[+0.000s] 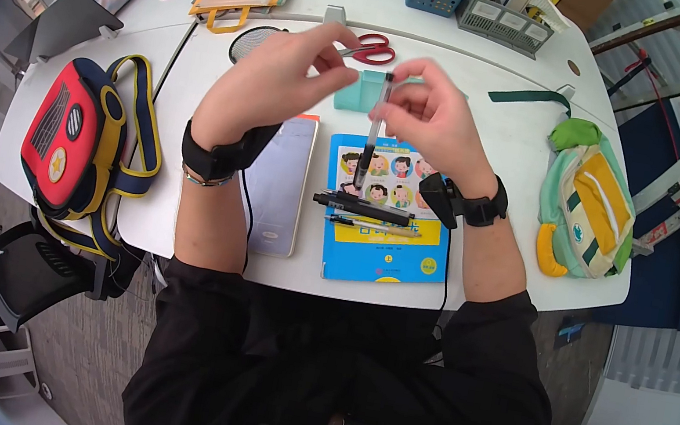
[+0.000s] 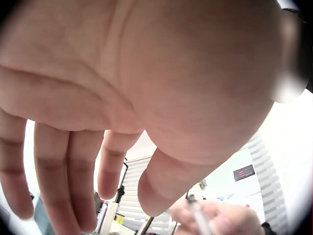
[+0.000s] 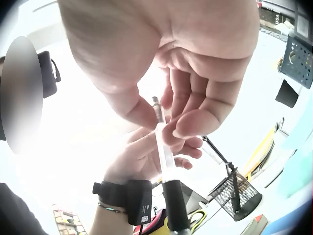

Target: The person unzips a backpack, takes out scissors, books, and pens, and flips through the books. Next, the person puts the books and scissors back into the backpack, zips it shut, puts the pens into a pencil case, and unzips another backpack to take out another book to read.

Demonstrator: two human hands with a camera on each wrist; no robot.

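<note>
A blue paper book with printed cartoon faces (image 1: 385, 266) lies nearest, partly covered by black pens (image 1: 374, 211). Above it, the right hand (image 1: 442, 117) pinches a slim clear-and-black pen (image 1: 368, 153), cut off in the right wrist view. The left hand (image 1: 284, 70), thumb and fingers apart, partly hides red-handled scissors (image 1: 376, 50) and a black mesh cup (image 1: 248, 43); a turquoise pouch (image 1: 363, 102) sits partly blocked beyond the pen.

Right of blue book (image 1: 350, 260): bare tabletop (image 1: 520, 156), free lane for my right hand (image 1: 433, 119) up to green-yellow bag (image 1: 595, 200); beyond book: teal item (image 1: 357, 95), obstructing; atop book: dark pens (image 1: 369, 209), low obstacles
</note>
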